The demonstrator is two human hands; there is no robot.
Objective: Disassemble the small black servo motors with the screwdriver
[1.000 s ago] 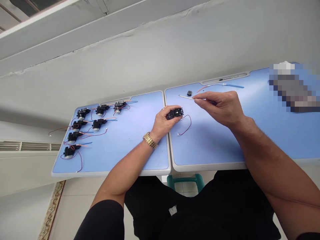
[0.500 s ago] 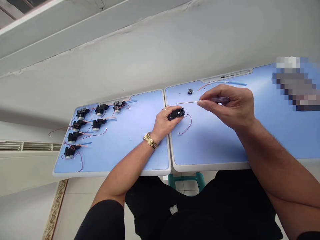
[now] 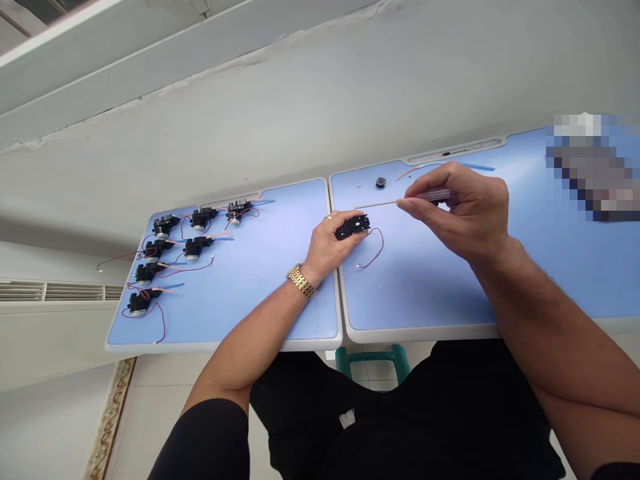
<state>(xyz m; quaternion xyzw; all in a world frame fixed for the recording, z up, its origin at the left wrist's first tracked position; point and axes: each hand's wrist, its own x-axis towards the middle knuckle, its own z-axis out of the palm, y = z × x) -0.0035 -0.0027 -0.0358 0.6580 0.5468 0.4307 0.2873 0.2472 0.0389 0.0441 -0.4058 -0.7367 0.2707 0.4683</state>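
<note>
Near the seam of the two tables, my left hand (image 3: 331, 241) grips a small black plastic housing (image 3: 354, 227) between thumb and fingers. A twisted dark red wire (image 3: 382, 245) with a white plug trails from it onto the right table. My right hand (image 3: 463, 210) is closed around the clear handle of a screwdriver (image 3: 383, 203). Its thin shaft points left, with the tip close to the far side of the housing; whether they touch I cannot tell. Beyond the shaft lies a small round dark part (image 3: 381, 182).
Several black assemblies (image 3: 198, 247) with wires and tubes stand in rows on the left table (image 3: 280, 267). Behind my right hand lie a blue and orange tube (image 3: 477, 167) and a pen in a groove (image 3: 453, 153). A blurred-out object (image 3: 595, 173) sits far right. A green stool (image 3: 373, 357) is below.
My right hand and the screwdriver have shifted very slightly, the handle tilting up a little. My left hand and the black housing have stayed in place.
</note>
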